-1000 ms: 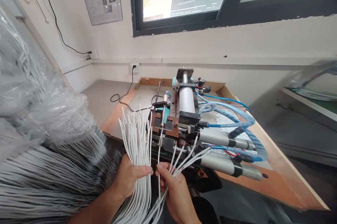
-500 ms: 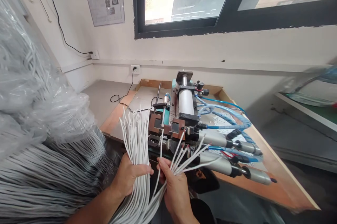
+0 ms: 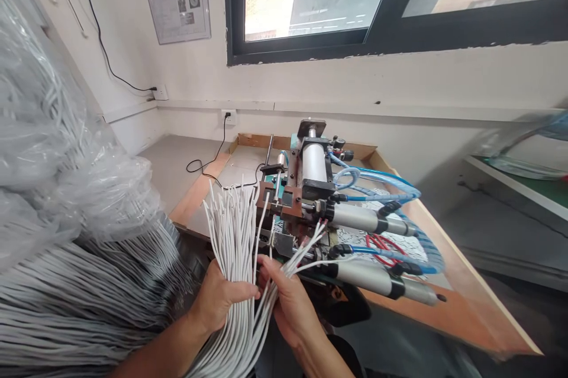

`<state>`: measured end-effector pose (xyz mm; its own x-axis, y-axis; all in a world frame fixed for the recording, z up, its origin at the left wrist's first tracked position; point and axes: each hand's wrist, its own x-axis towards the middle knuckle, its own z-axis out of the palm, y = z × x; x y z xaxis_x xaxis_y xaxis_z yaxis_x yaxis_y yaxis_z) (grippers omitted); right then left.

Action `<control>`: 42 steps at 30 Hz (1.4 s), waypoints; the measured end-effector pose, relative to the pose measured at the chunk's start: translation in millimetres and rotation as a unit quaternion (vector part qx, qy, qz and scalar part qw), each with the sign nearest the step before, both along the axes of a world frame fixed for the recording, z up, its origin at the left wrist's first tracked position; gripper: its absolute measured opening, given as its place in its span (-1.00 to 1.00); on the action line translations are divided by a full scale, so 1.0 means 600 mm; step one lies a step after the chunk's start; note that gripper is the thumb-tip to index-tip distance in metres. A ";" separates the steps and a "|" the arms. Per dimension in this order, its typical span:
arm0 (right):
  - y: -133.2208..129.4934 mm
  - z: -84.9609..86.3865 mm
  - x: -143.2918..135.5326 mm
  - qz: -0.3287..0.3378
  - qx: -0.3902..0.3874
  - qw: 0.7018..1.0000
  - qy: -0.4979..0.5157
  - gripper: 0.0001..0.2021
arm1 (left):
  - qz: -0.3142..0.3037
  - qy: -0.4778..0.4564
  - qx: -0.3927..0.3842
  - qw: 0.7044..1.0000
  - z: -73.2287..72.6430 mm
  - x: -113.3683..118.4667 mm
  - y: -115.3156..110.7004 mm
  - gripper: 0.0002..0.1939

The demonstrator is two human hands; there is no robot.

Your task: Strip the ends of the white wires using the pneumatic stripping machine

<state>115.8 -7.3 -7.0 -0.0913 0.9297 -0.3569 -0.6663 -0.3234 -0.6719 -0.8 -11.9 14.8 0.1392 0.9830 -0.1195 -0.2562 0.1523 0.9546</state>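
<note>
My left hand (image 3: 222, 295) is wrapped round a thick bundle of white cables (image 3: 233, 236), whose ends point up. Just to its right, my right hand (image 3: 284, 292) is closed on a smaller group of white cables (image 3: 290, 262) that fan out to the right, some with reddish tips. One single cable stands up between the two groups, near the right fingertips. Behind the hands is a machine with brown clamp blocks (image 3: 290, 202), an upright silver cylinder (image 3: 314, 162) and two lying cylinders (image 3: 355, 218). Some right fingers are hidden behind cables.
Large piles of grey cables (image 3: 80, 301) lie at the left, with clear plastic wrapping (image 3: 89, 189) over part of them. The machine stands in a wooden-edged tray (image 3: 479, 301). Blue hoses (image 3: 399, 189) curve at its right. A shelf (image 3: 523, 189) is at the far right.
My right hand has moved slightly left, closer to the big bundle, with its cables. The machine's clamp blocks and lying cylinders have shifted, and the brown blocks now sit closer together.
</note>
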 end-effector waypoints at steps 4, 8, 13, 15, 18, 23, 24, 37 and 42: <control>-0.008 -0.006 0.000 -0.034 0.040 0.995 -0.088 -0.74 | -0.011 0.020 -0.004 1.000 -0.009 0.001 -0.009 -0.67; -0.033 -0.018 -0.001 -0.056 0.042 0.986 -0.148 -0.75 | -0.008 -0.012 -0.024 1.000 -0.019 -0.003 -0.019 -0.74; -0.061 -0.024 0.003 -0.034 0.009 0.990 -0.139 -0.75 | 0.030 -0.013 -0.083 0.996 -0.031 -0.011 -0.024 -0.86; -0.061 -0.023 0.006 -0.035 0.010 0.991 -0.126 -0.76 | 0.032 -0.016 -0.098 0.994 -0.030 -0.011 -0.024 -0.87; -0.053 -0.021 0.008 -0.045 0.019 0.991 -0.125 -0.75 | 0.038 -0.020 -0.111 0.993 -0.021 -0.008 -0.024 -0.86; -0.045 -0.029 0.010 -0.043 0.017 0.987 -0.153 -0.75 | 0.051 -0.022 -0.087 0.995 -0.005 -0.003 -0.026 -0.84; -0.044 -0.031 0.012 -0.039 0.021 0.985 -0.164 -0.75 | 0.053 -0.021 -0.083 0.995 -0.003 -0.003 -0.026 -0.84; -0.070 -0.196 0.018 0.025 0.031 0.870 -0.491 -0.84 | 0.064 -0.043 -0.074 0.994 0.005 0.000 -0.019 -0.83; -0.026 -0.085 0.030 0.033 0.172 0.924 -0.339 -0.74 | 0.035 -0.012 -0.051 0.998 0.002 0.010 -0.014 -0.81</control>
<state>133.7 -23.1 -58.1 -0.0160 0.9992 -0.0367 -0.0417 -0.0373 -0.9984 4.9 -20.3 15.8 0.0750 0.9732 -0.2173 -0.2930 0.2298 0.9281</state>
